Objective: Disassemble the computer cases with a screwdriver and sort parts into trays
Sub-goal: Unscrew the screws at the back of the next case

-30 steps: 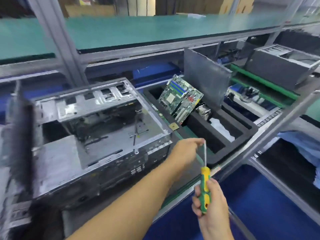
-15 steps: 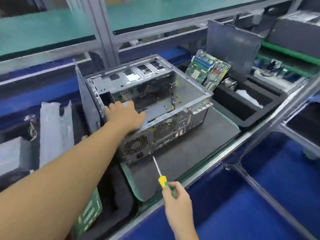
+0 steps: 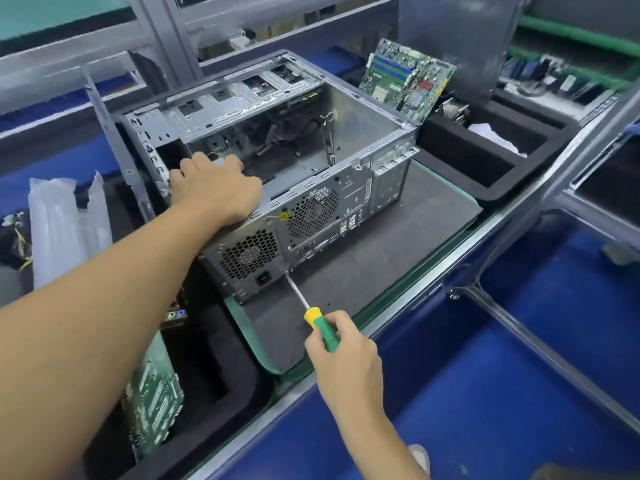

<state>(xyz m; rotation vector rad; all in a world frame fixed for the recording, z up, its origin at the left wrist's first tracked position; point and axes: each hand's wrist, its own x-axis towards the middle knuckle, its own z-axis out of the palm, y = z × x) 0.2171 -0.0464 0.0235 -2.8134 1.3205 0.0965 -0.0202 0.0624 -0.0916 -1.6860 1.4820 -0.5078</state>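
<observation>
An open grey computer case (image 3: 346, 140) lies on its side on a dark mat (image 3: 398, 251), its rear panel with fan grilles facing me. My left hand (image 3: 216, 188) rests on the case's near top edge, fingers curled over the rim into the interior. My right hand (image 3: 341, 348) grips the green and yellow handle of a screwdriver (image 3: 320, 323). Its shaft points up and left, and the tip touches the rear panel just right of the power socket (image 3: 264, 278).
A black foam tray (image 3: 491, 174) to the right holds a green motherboard (image 3: 405, 77) leaning against a grey panel (image 3: 457, 39). Left of the case stand another black tray (image 3: 221, 368), a circuit board (image 3: 152, 400) and clear plastic packaging (image 3: 59, 223). The floor below is blue.
The view swung left and closer to the case. My left hand settled on the case's top edge. My right hand brought the screwdriver tip up onto the rear panel.
</observation>
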